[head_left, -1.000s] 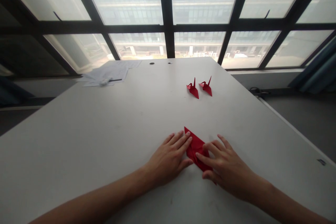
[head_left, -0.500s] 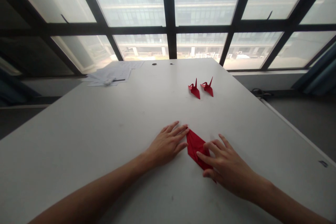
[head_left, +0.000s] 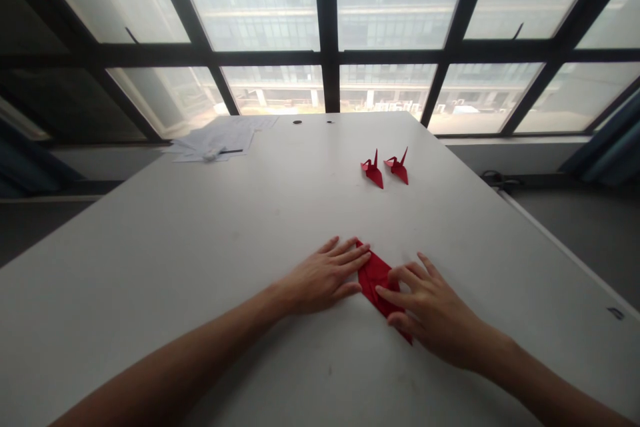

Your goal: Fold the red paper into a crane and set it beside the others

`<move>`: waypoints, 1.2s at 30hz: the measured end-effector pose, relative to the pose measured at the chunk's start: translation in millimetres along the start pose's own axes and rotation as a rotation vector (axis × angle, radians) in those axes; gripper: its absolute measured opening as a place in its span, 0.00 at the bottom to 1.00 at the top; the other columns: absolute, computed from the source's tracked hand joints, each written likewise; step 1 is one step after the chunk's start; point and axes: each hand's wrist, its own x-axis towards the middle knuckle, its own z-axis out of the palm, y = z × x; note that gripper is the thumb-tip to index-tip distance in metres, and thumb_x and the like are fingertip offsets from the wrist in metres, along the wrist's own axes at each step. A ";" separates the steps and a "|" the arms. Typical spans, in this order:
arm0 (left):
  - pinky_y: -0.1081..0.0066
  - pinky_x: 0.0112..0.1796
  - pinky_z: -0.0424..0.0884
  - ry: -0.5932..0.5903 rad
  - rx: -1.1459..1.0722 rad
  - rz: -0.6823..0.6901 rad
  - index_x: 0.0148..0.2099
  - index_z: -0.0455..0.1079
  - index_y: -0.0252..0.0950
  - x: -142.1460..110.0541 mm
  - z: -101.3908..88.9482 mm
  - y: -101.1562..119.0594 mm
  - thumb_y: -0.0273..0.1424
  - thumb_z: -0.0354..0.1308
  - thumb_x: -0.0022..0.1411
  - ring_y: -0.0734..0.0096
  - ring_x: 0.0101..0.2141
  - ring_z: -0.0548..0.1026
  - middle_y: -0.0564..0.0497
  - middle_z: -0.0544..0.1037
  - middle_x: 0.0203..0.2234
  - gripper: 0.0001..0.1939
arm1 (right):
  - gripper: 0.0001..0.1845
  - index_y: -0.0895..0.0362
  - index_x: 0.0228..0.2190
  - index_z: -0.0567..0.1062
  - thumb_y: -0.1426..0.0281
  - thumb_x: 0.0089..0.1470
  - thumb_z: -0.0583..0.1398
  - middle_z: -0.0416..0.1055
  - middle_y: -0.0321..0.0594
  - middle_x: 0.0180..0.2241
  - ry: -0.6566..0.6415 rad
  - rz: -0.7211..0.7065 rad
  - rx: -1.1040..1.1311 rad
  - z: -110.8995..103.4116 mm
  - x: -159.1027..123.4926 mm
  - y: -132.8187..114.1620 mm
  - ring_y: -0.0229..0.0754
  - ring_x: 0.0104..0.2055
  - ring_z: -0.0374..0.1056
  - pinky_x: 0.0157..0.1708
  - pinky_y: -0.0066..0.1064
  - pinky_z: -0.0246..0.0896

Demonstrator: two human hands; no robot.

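A folded piece of red origami paper lies slantwise on the white table, its creases and layered flaps showing. My left hand rests flat with its fingers stretched out, the fingertips pressing on the paper's upper left corner and edge. From the right, my right hand bends over the lower half, its thumb and curled fingers gripping the paper while the little finger sticks out. Those fingers hide part of the lower flaps.
Two finished red paper cranes stand side by side farther back on the white table. Loose paper sheets with a dark pen lie at the back left. Windows rise beyond the far edge.
My left hand has slid slightly right, its fingers now farther over the paper. The paper's left side flap now lies folded inward, making the shape narrower. My right hand has barely moved.
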 end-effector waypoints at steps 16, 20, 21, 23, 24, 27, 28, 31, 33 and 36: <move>0.57 0.67 0.39 0.049 -0.029 0.019 0.73 0.42 0.46 0.0 4.8 -3.6 0.45 0.40 0.74 0.65 0.70 0.44 0.54 0.50 0.69 0.29 | 0.37 0.36 0.63 0.60 0.45 0.55 0.59 0.40 0.36 0.71 -0.203 -0.248 0.144 4.8 -1.6 19.7 0.64 0.72 0.31 0.64 0.69 0.23; 0.56 0.67 0.39 0.055 -0.020 0.027 0.73 0.43 0.47 -0.6 5.2 -3.7 0.44 0.41 0.74 0.64 0.69 0.45 0.53 0.51 0.69 0.29 | 0.34 0.40 0.66 0.54 0.49 0.62 0.53 0.33 0.37 0.72 -0.118 -0.158 0.159 8.9 10.7 25.3 0.60 0.72 0.28 0.65 0.66 0.26; 0.56 0.67 0.39 0.055 -0.015 0.028 0.73 0.43 0.47 -0.7 5.8 -4.3 0.44 0.41 0.74 0.64 0.69 0.44 0.53 0.51 0.69 0.29 | 0.33 0.41 0.67 0.52 0.50 0.64 0.52 0.32 0.38 0.72 -0.102 -0.130 0.148 10.2 14.8 26.1 0.60 0.72 0.27 0.65 0.67 0.26; 0.56 0.67 0.39 0.065 -0.005 0.034 0.73 0.43 0.46 -0.8 7.0 -5.7 0.43 0.42 0.74 0.64 0.69 0.45 0.53 0.52 0.69 0.29 | 0.33 0.42 0.66 0.54 0.52 0.64 0.53 0.32 0.39 0.72 -0.109 -0.128 0.137 11.0 19.0 25.6 0.61 0.72 0.26 0.64 0.68 0.26; 0.56 0.67 0.40 0.074 -0.002 0.036 0.73 0.43 0.46 -0.8 7.4 -6.1 0.43 0.42 0.74 0.64 0.69 0.45 0.52 0.52 0.69 0.29 | 0.33 0.42 0.66 0.56 0.51 0.63 0.54 0.33 0.40 0.72 -0.120 -0.150 0.145 10.4 18.5 24.4 0.61 0.72 0.27 0.64 0.68 0.26; 0.56 0.67 0.42 0.085 0.000 0.043 0.73 0.43 0.46 -1.0 6.7 -5.7 0.42 0.42 0.74 0.65 0.69 0.45 0.52 0.54 0.69 0.29 | 0.31 0.40 0.63 0.62 0.48 0.61 0.55 0.41 0.39 0.71 -0.161 -0.241 0.221 5.6 10.1 20.2 0.62 0.72 0.31 0.64 0.68 0.26; 0.55 0.66 0.43 0.080 0.000 0.045 0.73 0.43 0.46 -1.1 6.0 -5.1 0.42 0.42 0.74 0.64 0.69 0.45 0.52 0.53 0.69 0.29 | 0.30 0.40 0.62 0.63 0.47 0.62 0.53 0.46 0.39 0.70 -0.163 -0.256 0.257 4.1 7.0 19.8 0.60 0.72 0.35 0.65 0.67 0.26; 0.53 0.66 0.45 0.078 0.015 0.028 0.72 0.45 0.45 -1.7 4.0 -2.3 0.44 0.42 0.74 0.61 0.69 0.45 0.49 0.52 0.70 0.29 | 0.29 0.46 0.63 0.62 0.51 0.67 0.45 0.59 0.43 0.65 -0.098 -0.226 0.337 2.5 4.3 23.1 0.52 0.70 0.47 0.67 0.60 0.30; 0.52 0.66 0.46 0.091 0.029 -0.003 0.72 0.49 0.45 -1.9 3.3 -0.7 0.45 0.43 0.73 0.58 0.69 0.48 0.47 0.53 0.69 0.29 | 0.27 0.48 0.61 0.66 0.53 0.68 0.44 0.64 0.44 0.62 -0.062 -0.199 0.345 3.8 7.2 26.0 0.49 0.66 0.55 0.67 0.55 0.35; 0.52 0.66 0.47 0.091 0.029 -0.026 0.71 0.50 0.46 -1.5 3.9 -0.7 0.44 0.43 0.73 0.57 0.68 0.51 0.46 0.57 0.68 0.28 | 0.24 0.48 0.56 0.72 0.54 0.67 0.48 0.68 0.43 0.59 -0.064 -0.202 0.322 6.0 11.3 24.6 0.49 0.62 0.60 0.66 0.52 0.41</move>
